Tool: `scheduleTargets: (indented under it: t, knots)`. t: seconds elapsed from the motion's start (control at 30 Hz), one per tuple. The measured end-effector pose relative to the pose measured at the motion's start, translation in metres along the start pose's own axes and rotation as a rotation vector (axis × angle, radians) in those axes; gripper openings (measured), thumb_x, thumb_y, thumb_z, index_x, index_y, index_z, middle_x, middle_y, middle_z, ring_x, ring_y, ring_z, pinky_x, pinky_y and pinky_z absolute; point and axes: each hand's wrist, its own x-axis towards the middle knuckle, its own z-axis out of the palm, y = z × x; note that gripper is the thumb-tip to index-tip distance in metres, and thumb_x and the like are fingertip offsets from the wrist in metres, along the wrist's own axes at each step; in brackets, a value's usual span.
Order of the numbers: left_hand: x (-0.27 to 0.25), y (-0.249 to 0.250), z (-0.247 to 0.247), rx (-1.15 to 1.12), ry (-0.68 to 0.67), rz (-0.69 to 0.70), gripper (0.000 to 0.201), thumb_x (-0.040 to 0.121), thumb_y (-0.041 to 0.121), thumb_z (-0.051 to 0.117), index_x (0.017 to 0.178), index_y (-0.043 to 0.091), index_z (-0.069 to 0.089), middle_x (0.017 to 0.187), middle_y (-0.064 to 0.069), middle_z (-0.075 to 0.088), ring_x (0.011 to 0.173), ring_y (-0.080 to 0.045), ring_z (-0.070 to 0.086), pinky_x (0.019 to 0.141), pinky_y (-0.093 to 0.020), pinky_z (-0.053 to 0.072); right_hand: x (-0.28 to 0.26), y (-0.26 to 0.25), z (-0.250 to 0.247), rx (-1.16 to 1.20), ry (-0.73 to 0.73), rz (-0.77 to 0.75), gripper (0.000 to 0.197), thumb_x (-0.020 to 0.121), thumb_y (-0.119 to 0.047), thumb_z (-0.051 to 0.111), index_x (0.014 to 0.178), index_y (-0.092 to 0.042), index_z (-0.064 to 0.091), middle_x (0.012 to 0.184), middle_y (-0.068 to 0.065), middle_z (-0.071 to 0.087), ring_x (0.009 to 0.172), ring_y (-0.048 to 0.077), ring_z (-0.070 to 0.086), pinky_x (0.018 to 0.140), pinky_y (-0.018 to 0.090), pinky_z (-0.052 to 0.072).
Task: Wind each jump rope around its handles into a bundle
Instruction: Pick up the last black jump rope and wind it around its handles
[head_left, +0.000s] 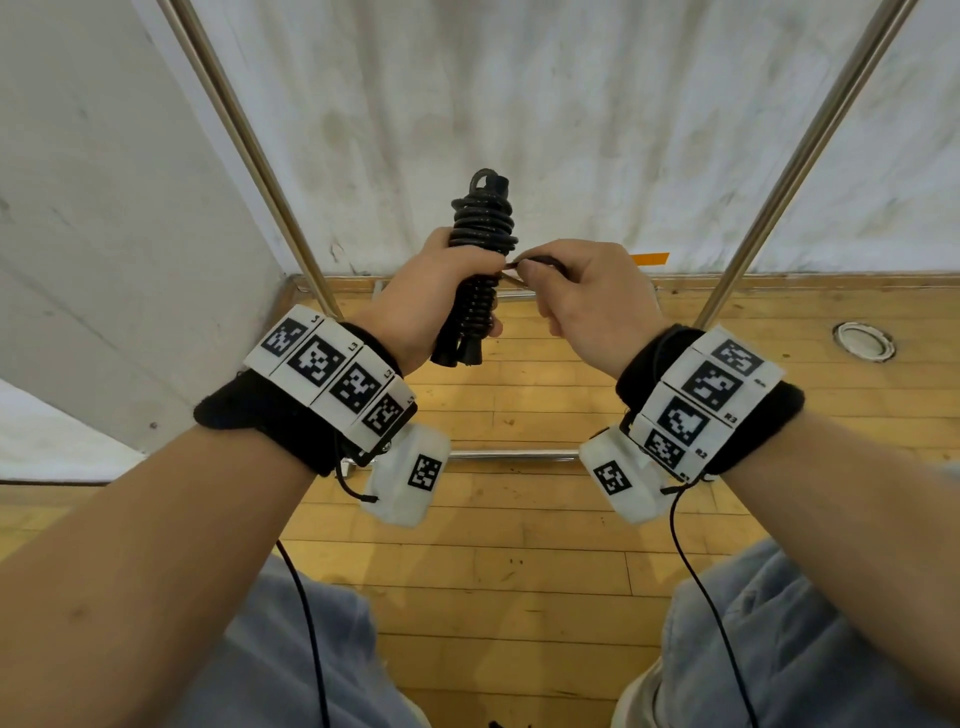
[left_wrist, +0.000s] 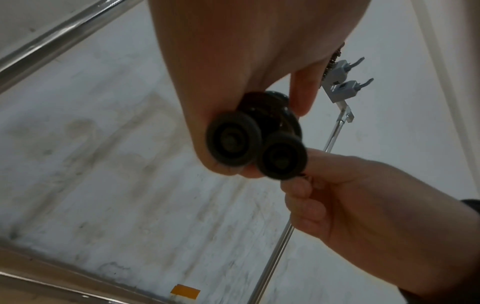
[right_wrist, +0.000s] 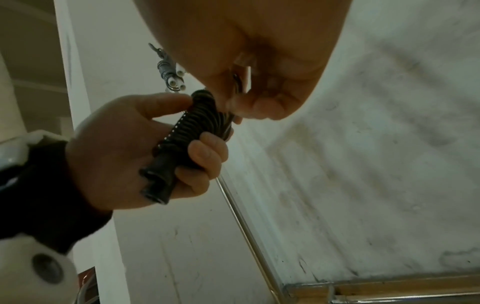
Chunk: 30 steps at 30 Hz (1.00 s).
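Nearly done, by the look of it: the black jump rope (head_left: 480, 244) is already coiled in tight turns round its two handles, and the bundle stands roughly upright in the air in front of the person, above the wooden floor (head_left: 519, 597) and before a white cloth backdrop (head_left: 571, 104).

Her or his left hand (head_left: 421, 299) grips the bundle low down, fingers (right_wrist: 205, 152) curled round the handles, whose two round end caps (left_wrist: 255, 150) poke out below the palm, side by side. Just beside the coils, the right hand (head_left: 587, 296) pinches the last short length of cord (head_left: 540, 260) between thumb and forefinger, touching the wound stack about midway up.

I judge this to be the finishing step for this rope: securing the loose tail. That next move seems to call for threading or tucking the tail under one of the turns and pulling it snug, while the left hand keeps the coils squeezed so that they do not spring loose. How much tail remains I cannot tell, since the right hand hides it. No second rope shows in these views.

Two slanting metal poles (head_left: 249, 145) frame the scene.
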Motion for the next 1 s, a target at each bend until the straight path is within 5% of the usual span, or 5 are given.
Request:
scheduleTargets:
  t: [0.33, 0.57, 0.77, 0.9, 1.0]
  knots:
    - [-0.002, -0.004, 0.005, 0.13, 0.073, 0.035, 0.024, 0.096, 0.024, 0.051, 0.118, 0.015, 0.046, 0.098, -0.008, 0.056, 0.054, -0.014, 0.061, 0.046, -0.024, 0.049, 0.001, -0.001, 0.006, -0.173, 0.046, -0.086, 0.02, 0.094, -0.022, 0.052, 0.097, -0.015, 0.07, 0.073, -0.011, 0.059, 0.065, 0.003, 0.05, 0.058, 0.009, 0.033]
    - [0.0, -0.006, 0.005, 0.186, 0.194, 0.091, 0.024, 0.09, 0.033, 0.051, 0.108, 0.017, 0.052, 0.112, -0.018, 0.061, 0.055, -0.016, 0.061, 0.061, -0.036, 0.053, -0.007, -0.006, 0.012, -0.098, 0.073, -0.133, 0.021, 0.096, -0.021, 0.045, 0.088, -0.016, 0.063, 0.067, -0.01, 0.059, 0.062, 0.009, 0.058, 0.059, 0.017, 0.046]
    - [0.002, -0.009, 0.007, 0.186, 0.23, 0.116, 0.006, 0.093, 0.03, 0.052, 0.096, 0.026, 0.048, 0.092, -0.004, 0.059, 0.06, -0.016, 0.057, 0.048, -0.02, 0.048, -0.01, -0.006, 0.011, -0.105, 0.058, -0.119, 0.025, 0.096, -0.019, 0.047, 0.078, -0.013, 0.064, 0.068, -0.007, 0.065, 0.06, 0.002, 0.062, 0.059, 0.015, 0.049]
    - [0.004, -0.011, 0.008, 0.18, 0.247, 0.141, 0.006, 0.094, 0.03, 0.052, 0.095, 0.028, 0.046, 0.088, 0.0, 0.056, 0.062, -0.015, 0.057, 0.051, -0.023, 0.049, -0.009, -0.006, 0.011, -0.177, 0.052, -0.151, 0.031, 0.094, -0.021, 0.051, 0.074, -0.005, 0.067, 0.069, 0.006, 0.065, 0.067, 0.019, 0.062, 0.065, 0.028, 0.047]
    - [0.005, -0.013, 0.009, 0.178, 0.239, 0.157, 0.01, 0.094, 0.028, 0.051, 0.101, 0.025, 0.045, 0.089, 0.0, 0.054, 0.067, -0.016, 0.056, 0.052, -0.023, 0.049, -0.008, -0.004, 0.012, -0.272, 0.061, -0.206, 0.028, 0.092, -0.02, 0.055, 0.072, -0.005, 0.069, 0.077, 0.002, 0.059, 0.072, 0.015, 0.053, 0.064, 0.015, 0.035]
